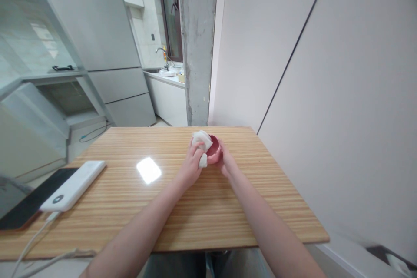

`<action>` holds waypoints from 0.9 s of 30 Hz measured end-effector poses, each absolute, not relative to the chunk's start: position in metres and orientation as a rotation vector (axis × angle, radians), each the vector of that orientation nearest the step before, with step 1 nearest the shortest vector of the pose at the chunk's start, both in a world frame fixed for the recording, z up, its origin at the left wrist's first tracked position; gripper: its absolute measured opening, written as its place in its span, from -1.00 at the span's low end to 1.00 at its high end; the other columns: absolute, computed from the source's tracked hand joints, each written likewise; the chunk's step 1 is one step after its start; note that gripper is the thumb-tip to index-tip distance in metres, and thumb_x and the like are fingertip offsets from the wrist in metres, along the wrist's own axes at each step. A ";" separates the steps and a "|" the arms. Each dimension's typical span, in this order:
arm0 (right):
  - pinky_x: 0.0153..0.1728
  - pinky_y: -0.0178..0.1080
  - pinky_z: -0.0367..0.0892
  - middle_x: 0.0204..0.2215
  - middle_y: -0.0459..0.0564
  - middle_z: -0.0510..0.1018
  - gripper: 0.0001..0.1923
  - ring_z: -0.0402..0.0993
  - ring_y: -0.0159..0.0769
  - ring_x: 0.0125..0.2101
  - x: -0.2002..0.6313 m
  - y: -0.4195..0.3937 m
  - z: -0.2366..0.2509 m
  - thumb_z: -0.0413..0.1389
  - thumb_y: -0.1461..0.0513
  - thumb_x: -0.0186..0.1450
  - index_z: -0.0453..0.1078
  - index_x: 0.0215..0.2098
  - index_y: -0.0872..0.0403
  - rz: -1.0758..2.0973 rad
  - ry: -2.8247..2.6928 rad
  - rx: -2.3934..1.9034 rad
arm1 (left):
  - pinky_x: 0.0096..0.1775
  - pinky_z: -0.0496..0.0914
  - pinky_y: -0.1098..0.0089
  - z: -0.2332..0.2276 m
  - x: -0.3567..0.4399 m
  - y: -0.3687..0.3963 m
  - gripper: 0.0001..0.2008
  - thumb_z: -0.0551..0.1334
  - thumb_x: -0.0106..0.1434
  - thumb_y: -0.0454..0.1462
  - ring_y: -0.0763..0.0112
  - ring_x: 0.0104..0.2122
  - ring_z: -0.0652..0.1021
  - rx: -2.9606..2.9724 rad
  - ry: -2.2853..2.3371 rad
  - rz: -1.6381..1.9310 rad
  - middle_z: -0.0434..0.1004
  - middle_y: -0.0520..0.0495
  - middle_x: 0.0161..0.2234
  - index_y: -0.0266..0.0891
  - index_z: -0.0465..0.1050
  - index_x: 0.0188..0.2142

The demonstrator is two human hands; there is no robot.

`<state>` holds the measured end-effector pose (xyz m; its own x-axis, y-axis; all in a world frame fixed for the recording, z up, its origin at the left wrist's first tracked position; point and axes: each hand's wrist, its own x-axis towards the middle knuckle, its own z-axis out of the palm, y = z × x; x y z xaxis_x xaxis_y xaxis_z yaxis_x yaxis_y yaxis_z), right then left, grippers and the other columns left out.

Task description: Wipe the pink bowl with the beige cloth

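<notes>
A small pink bowl (214, 151) is tilted over the far middle of the wooden table, its hollow turned toward the left. My right hand (224, 159) is closed around the bowl's right side, with most of its fingers hidden behind it. Crumpled in my left hand (194, 159) is a white tissue (202, 140), pressed against the left part of the bowl's rim. One loose end of the tissue hangs below my fingers.
On the table's (124, 208) left side lie a white power bank (74, 184) with a cable (35, 234) and a dark phone-like slab (35, 200). Beyond the table stand a grey refrigerator (94, 21), a concrete pillar (198, 43) and a sink counter with a faucet (166, 56). A pale wall (325, 108) borders the right.
</notes>
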<state>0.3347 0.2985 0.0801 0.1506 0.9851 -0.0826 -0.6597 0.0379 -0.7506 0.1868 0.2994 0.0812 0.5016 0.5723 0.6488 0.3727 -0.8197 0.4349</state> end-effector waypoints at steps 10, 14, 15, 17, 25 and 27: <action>-0.16 -0.16 0.45 -0.30 -0.07 0.62 -0.73 0.53 -0.22 -0.19 0.342 0.308 0.071 0.16 0.16 0.09 0.40 -0.22 0.04 1.160 -0.435 -0.749 | 0.29 -0.09 0.09 0.066 0.196 0.300 -0.45 -0.05 0.36 -0.26 0.25 0.32 -0.10 2.178 0.738 1.175 -0.26 -0.13 0.36 -0.12 -0.16 0.31; -0.18 -0.20 0.45 -0.32 -0.12 0.59 -0.63 0.54 -0.28 -0.25 0.342 0.309 0.068 0.23 0.13 0.05 0.32 -0.18 0.00 1.089 -0.371 -0.785 | 0.30 -0.12 0.11 0.060 0.201 0.300 -0.39 -0.03 0.35 -0.26 0.26 0.33 -0.15 2.175 0.725 1.169 -0.33 -0.07 0.37 -0.06 -0.25 0.33; -0.20 -0.22 0.45 -0.34 -0.14 0.59 -0.59 0.54 -0.30 -0.28 0.340 0.308 0.067 0.25 0.14 0.03 0.30 -0.17 -0.01 1.091 -0.368 -0.826 | 0.30 -0.13 0.11 0.060 0.200 0.301 -0.39 -0.02 0.35 -0.26 0.26 0.33 -0.16 2.158 0.745 1.209 -0.33 -0.06 0.37 -0.05 -0.25 0.33; -0.22 -0.25 0.45 -0.39 -0.17 0.57 -0.49 0.53 -0.33 -0.33 0.334 0.305 0.066 0.31 0.17 -0.03 0.25 -0.14 -0.02 1.116 -0.401 -0.919 | 0.30 -0.14 0.09 0.061 0.196 0.304 -0.40 0.00 0.34 -0.26 0.26 0.33 -0.16 2.115 0.795 1.299 -0.30 -0.07 0.36 -0.05 -0.19 0.32; -0.11 -0.16 0.42 -0.19 -0.03 0.60 -0.61 0.51 -0.25 -0.14 0.328 0.293 0.088 0.10 0.02 0.19 0.37 -0.08 0.02 1.519 -0.494 -0.850 | 0.26 0.01 0.10 0.073 0.183 0.310 -0.66 0.00 0.35 -0.22 0.25 0.28 0.09 2.117 0.883 1.332 0.01 -0.20 0.28 -0.17 0.21 0.10; -0.12 -0.17 0.42 -0.23 -0.03 0.61 -0.69 0.53 -0.26 -0.17 0.333 0.293 0.089 0.07 0.07 0.22 0.41 -0.14 0.04 1.539 -0.448 -0.885 | 0.25 0.05 0.11 0.076 0.182 0.308 -0.68 -0.01 0.35 -0.23 0.25 0.28 0.11 2.170 0.856 1.272 0.01 -0.20 0.28 -0.18 0.23 0.07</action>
